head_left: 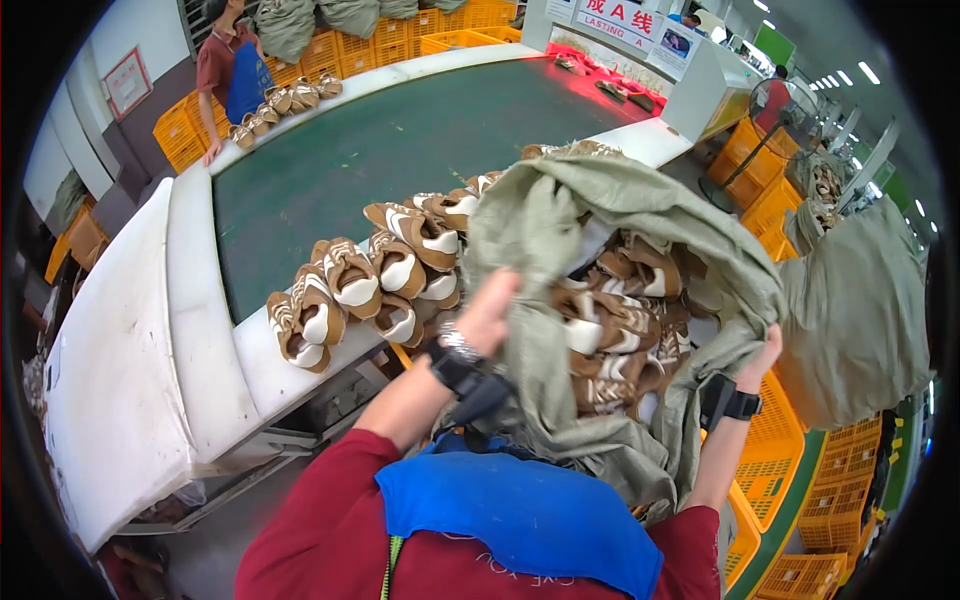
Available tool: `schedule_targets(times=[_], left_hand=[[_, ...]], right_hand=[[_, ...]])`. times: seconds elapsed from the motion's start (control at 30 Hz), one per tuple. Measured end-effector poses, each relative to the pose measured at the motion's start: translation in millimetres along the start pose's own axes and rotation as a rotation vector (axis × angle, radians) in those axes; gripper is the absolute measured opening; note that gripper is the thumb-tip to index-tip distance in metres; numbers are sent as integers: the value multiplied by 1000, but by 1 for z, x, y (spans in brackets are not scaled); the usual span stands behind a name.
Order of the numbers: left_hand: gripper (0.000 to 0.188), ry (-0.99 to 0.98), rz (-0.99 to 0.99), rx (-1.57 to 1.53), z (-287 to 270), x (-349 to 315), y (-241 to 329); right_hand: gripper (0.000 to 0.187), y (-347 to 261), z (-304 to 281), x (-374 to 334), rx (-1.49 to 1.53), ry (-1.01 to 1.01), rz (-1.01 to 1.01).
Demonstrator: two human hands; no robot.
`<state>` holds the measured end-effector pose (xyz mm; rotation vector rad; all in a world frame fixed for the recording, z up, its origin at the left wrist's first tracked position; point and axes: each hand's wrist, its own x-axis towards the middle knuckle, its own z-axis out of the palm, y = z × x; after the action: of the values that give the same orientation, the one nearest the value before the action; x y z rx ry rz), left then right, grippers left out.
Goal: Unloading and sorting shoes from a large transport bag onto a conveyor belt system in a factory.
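Note:
A large grey-green woven sack (540,240) stands with its mouth wide, its rim folded outward. Inside it, several brown-and-white sneakers (625,320) are heaped. At the sack's left side is my left hand (492,308), slightly blurred, closed on the cloth with its fingers partly hidden. My right hand (762,358) grips the right rim, fingers wrapped over the fold. Just left of the sack, more sneakers of the same kind (350,277) are clustered along the white edge of the workbench.
A green conveyor belt (390,130) runs beyond the sneakers, bordered by a white ledge (200,270). Across it stands a person in a blue apron (245,85) beside another row of shoes (285,100). Yellow crates (770,450), another full sack (850,310) and a standing fan (780,120) are on the right.

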<state>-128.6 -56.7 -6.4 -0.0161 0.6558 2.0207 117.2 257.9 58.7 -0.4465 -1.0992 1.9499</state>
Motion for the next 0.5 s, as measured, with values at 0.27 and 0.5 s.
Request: schedule_targets(times=[0.27, 0.5], left_hand=[[52, -660, 139, -19, 47, -96, 36], [45, -536, 64, 13, 5, -78, 63]], right_hand=[[42, 52, 48, -46, -347, 77, -644], [45, 128, 15, 16, 203, 93, -251]])
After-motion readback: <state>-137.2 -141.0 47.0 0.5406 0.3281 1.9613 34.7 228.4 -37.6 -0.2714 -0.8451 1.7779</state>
